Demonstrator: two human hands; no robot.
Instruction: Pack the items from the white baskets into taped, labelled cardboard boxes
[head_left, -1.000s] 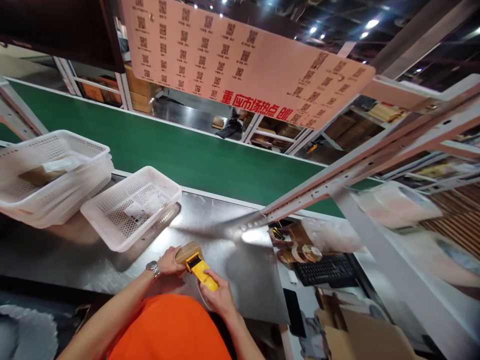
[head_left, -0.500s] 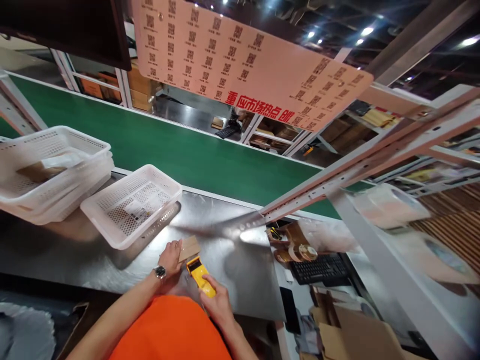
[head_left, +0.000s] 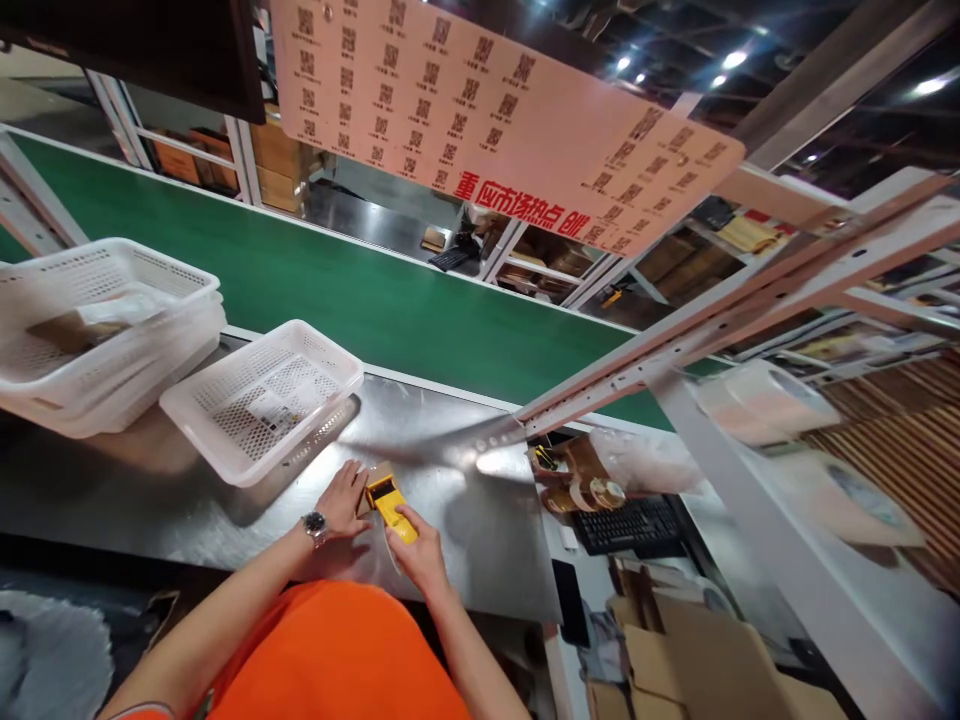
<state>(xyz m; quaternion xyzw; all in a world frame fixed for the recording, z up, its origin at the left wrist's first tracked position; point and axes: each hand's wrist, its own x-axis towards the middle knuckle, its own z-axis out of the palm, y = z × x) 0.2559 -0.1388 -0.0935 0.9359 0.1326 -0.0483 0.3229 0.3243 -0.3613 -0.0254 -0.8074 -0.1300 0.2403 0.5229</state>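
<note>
A small brown cardboard box point(head_left: 381, 470) lies on the metal bench, partly covered by my left hand and a yellow tool. My left hand point(head_left: 343, 503), a metal wristwatch behind it, rests at the box's left side with its fingers stretched out and slightly spread. In my right hand point(head_left: 420, 548) is a yellow handheld tool point(head_left: 394, 508) with a black part at its front end. That front end is over or against the box's near right side; contact is hard to judge. What kind of tool it is does not show.
A white perforated basket point(head_left: 262, 400) holding a small packet stands left of the hands, beside stacked white baskets point(head_left: 112, 330). A green belt point(head_left: 420, 310) runs behind the bench. To the right are tape rolls point(head_left: 592, 494), a keyboard point(head_left: 626, 525), a phone point(head_left: 571, 603) and cardboard boxes point(head_left: 697, 650).
My right hand has moved up and left with the yellow tool, so its front now overlaps the box. My left fingers are more spread at the box's side.
</note>
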